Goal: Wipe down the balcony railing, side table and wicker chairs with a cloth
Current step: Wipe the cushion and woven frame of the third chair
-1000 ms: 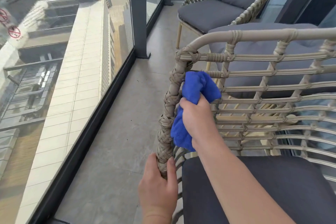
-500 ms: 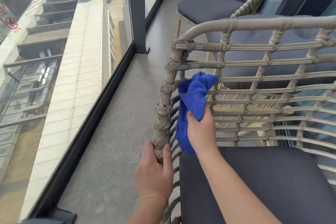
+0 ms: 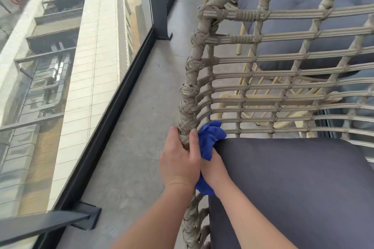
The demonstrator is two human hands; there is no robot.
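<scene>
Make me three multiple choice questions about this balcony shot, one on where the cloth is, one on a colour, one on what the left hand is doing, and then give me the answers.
1. Where is the cloth?
A. Draped over the chair's top rail
B. Low down, between the woven post and the seat cushion
C. Lying on the floor

2. What colour is the cloth?
A. Blue
B. White
C. Yellow

3. What is the left hand doing?
A. Hanging free
B. Pressing flat on the cushion
C. Gripping the woven post

Answers:
1. B: the cloth sits bunched in the right hand, wedged between the woven post and the edge of the seat cushion.
2. A: it is bright blue against the beige wicker.
3. C: thumb and fingers wrap around the post's lower part.
</scene>
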